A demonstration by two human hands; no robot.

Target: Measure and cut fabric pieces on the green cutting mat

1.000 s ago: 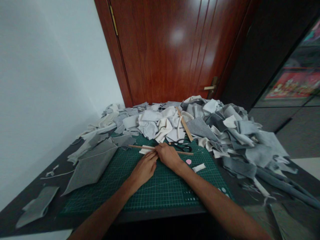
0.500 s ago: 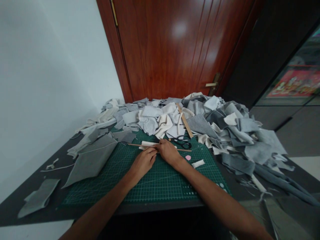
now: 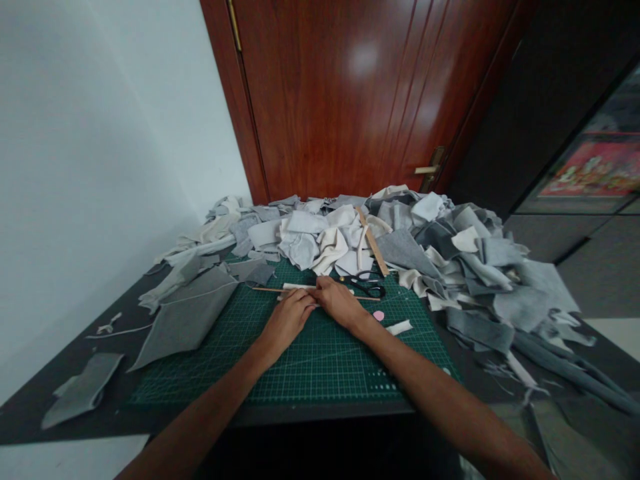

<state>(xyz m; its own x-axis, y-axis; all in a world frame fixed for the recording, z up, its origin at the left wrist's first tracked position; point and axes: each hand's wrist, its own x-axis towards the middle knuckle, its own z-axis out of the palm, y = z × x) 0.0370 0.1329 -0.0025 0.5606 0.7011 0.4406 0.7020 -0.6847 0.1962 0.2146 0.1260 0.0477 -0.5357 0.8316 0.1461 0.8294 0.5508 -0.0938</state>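
Note:
A thin wooden stick point(image 3: 265, 289) lies crosswise over the green cutting mat point(image 3: 310, 373), with a strip of white cloth point(image 3: 295, 286) along its middle. My left hand point(image 3: 290, 315) is closed on the stick and cloth, its fingertips meeting those of the other hand. From the right, my right hand point(image 3: 340, 301) pinches the same stick and cloth. Both sets of fingers hide the middle of the stick. Black-handled scissors point(image 3: 373, 291) lie just beyond my right hand. Nearer me are a pink piece of chalk-like material point(image 3: 379, 315) and a small white cloth scrap point(image 3: 399, 327).
A long heap of grey and cream cloth scraps point(image 3: 300, 233) lines the back of the dark table, spreading down the right side. A wooden ruler point(image 3: 373, 243) leans on it. Large grey cloth point(image 3: 193, 313) covers the mat's left edge. A brown door point(image 3: 340, 100) stands behind.
My hands stay together on the stick and cloth, with only slight finger movement. The whole view has shifted a little; nothing was let go.

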